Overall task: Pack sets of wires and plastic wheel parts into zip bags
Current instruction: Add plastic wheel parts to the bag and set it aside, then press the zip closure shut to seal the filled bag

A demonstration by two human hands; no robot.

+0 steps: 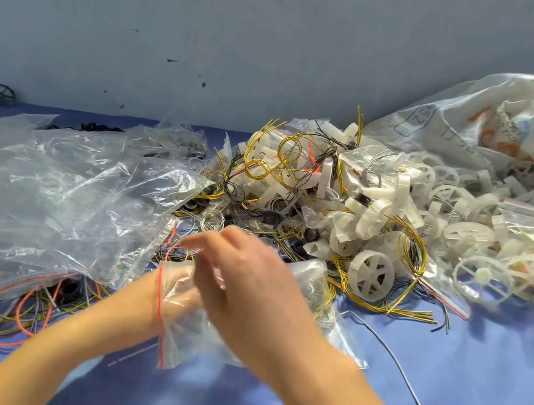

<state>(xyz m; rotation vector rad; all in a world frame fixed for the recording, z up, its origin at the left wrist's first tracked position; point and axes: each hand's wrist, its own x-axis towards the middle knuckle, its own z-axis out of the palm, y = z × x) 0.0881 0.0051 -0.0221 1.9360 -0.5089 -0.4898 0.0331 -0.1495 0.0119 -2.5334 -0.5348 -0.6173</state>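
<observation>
A small clear zip bag (pixel 176 338) with a red seal strip lies at the centre of the blue table. My left hand (pixel 176 287) is partly inside or behind the bag and grips it. My right hand (pixel 246 286) reaches over it, blurred, its fingertips pinching near the bag's mouth beside an orange wire (pixel 173 246). Just beyond them spreads a pile of white plastic wheel parts (pixel 370 276) tangled with yellow wires (pixel 378 305).
A big stack of clear zip bags (pixel 51 198) covers the left, with orange and yellow wire coils (pixel 16 314) under it. A large white sack (pixel 512 128) spills wheels at the back right. A loose grey wire (pixel 405 379) lies on the blue table (pixel 444 350).
</observation>
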